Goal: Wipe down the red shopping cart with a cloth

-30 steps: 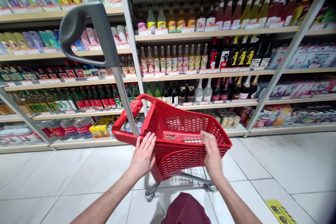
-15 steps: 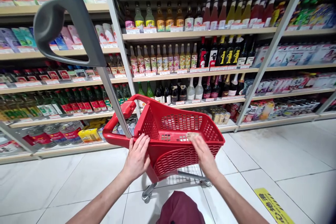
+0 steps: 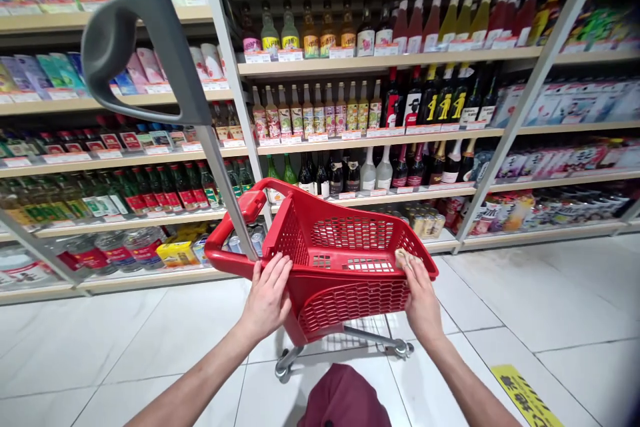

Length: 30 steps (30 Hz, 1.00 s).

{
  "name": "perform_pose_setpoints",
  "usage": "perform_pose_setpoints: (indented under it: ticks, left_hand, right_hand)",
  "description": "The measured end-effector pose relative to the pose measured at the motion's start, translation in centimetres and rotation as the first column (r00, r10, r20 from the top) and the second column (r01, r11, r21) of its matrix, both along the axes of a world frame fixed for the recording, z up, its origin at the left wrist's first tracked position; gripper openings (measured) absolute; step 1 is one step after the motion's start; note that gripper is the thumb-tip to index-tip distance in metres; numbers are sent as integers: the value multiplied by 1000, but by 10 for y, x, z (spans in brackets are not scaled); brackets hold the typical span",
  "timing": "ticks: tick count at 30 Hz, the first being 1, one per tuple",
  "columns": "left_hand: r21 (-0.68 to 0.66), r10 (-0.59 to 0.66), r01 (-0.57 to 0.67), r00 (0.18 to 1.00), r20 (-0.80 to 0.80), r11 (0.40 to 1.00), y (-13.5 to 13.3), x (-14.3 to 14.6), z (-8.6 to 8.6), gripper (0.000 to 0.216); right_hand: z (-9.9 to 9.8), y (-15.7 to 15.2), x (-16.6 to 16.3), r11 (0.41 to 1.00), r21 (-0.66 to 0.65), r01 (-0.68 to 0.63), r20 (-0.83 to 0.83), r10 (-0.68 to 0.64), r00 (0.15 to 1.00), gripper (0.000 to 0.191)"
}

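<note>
A red plastic shopping cart (image 3: pixel 357 303) stands side-on before me, its perforated basket holding nothing that I can see. My left hand (image 3: pixel 269 290) grips the near rim by the handle end, fingers laid over the edge and thumb on the outer side. At the far right of the same rim, my right hand (image 3: pixel 421 290) has its fingers closed on a small pale cloth (image 3: pixel 401 258), pressed against the basket's inner edge. Most of the cloth is hidden by the fingers. A grey pole with a loop handle (image 3: pixel 185 60) rises from the cart's left end.
Shelves (image 3: pixel 370 138) of bottles, cans and packs line the back, close behind the cart. The cart's grey wheels (image 3: pixel 283 365) rest on white floor tiles (image 3: pixel 165 340). A yellow floor sticker (image 3: pixel 525 395) lies at lower right. My maroon-clad knee (image 3: pixel 345 397) is near the cart.
My right hand has slid to the right along the near rim with the cloth. My left hand keeps its place on the cart. The whole view has shifted slightly.
</note>
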<state>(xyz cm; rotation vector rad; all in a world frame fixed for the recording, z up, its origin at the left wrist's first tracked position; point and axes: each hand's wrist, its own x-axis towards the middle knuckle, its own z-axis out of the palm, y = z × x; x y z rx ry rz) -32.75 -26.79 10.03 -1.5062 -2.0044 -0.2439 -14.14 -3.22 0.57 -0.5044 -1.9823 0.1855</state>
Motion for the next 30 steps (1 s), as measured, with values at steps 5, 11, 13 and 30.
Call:
perform_pose_setpoints:
  ticks: [5, 11, 13, 30]
  left_hand:
    - [-32, 8, -9, 999, -39, 999, -6, 1, 8, 60]
    - [-23, 52, -56, 991, -127, 998, -32, -14, 19, 60]
    - [-60, 34, -42, 991, -128, 997, -34, -18, 19, 59]
    - [-26, 102, -108, 979, -178, 994, -10, -1, 9, 50]
  right_hand:
    - [20, -80, -63, 944, 38, -327, 3, 327, 945, 61]
    - [-15, -137, -86, 895, 154, -418, 38, 417, 908, 58]
    - [-9, -132, -87, 901, 142, -410, 13, 412, 911, 58]
    - [41, -101, -90, 958, 146, -246, -130, 265, 955, 39]
